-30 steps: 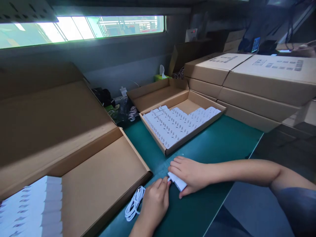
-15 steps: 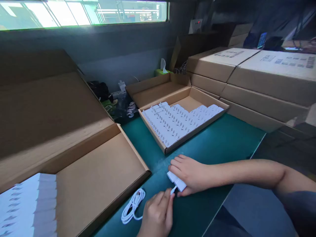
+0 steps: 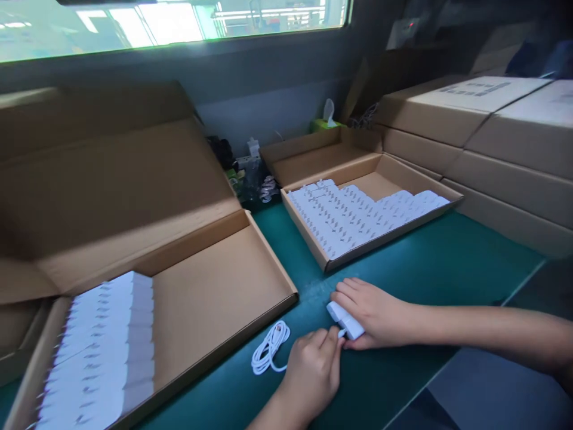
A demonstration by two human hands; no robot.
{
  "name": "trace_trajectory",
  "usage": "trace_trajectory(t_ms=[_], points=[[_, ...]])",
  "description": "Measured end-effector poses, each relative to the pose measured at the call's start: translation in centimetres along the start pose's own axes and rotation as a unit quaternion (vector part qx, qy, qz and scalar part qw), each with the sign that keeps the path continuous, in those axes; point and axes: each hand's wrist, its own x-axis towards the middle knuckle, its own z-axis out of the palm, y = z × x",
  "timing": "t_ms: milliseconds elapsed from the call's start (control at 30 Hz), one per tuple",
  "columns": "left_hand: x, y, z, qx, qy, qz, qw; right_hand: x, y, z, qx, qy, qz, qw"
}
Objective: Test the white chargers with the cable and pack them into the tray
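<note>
My right hand (image 3: 373, 313) is closed round a white power adapter (image 3: 345, 321), holding it low over the green table. Pinched between the fingers of my left hand (image 3: 316, 364) is the white plug end of a cable (image 3: 271, 347), which meets the adapter's near side; whether it is fully seated I cannot tell. The rest of the cable lies coiled on the table, just left of my left hand. Part of the adapter is hidden under my right fingers.
An open cardboard box (image 3: 215, 280) on the left holds a row of white pieces (image 3: 105, 346). Behind my hands stands another open box (image 3: 394, 230) with rows of printed white pieces (image 3: 353, 218). Closed cartons (image 3: 470, 128) are stacked at right. A tissue box (image 3: 324, 124) sits at the back.
The view has turned left, so everything appears shifted right. The plug in my left hand is now closer in against the adapter; my right hand keeps its hold.
</note>
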Motion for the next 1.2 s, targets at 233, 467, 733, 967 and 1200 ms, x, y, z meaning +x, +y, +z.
trace_trajectory(t_ms=[233, 467, 733, 967, 1200], points=[[0.4, 0.4, -0.1, 0.030, -0.043, 0.007, 0.999, -0.4, -0.6, 0.4, 0.022, 0.012, 0.004, 1.000], [0.2, 0.3, -0.7, 0.046, -0.065, 0.019, 0.997, -0.5, -0.8, 0.3, 0.026, 0.005, 0.020, 0.999], [-0.9, -0.6, -1.2, 0.026, 0.020, 0.046, 0.998, -0.4, -0.9, 0.2, 0.034, -0.009, 0.036, 0.999], [-0.8, -1.3, -1.0, -0.088, 0.142, -0.008, 0.986, -0.1, 0.5, -1.2, 0.143, -0.037, -0.005, 0.989], [-0.1, -2.2, -1.1, -0.166, 0.169, -0.090, 0.967, -1.0, 3.1, -4.1, 0.293, -0.033, -0.010, 0.956]])
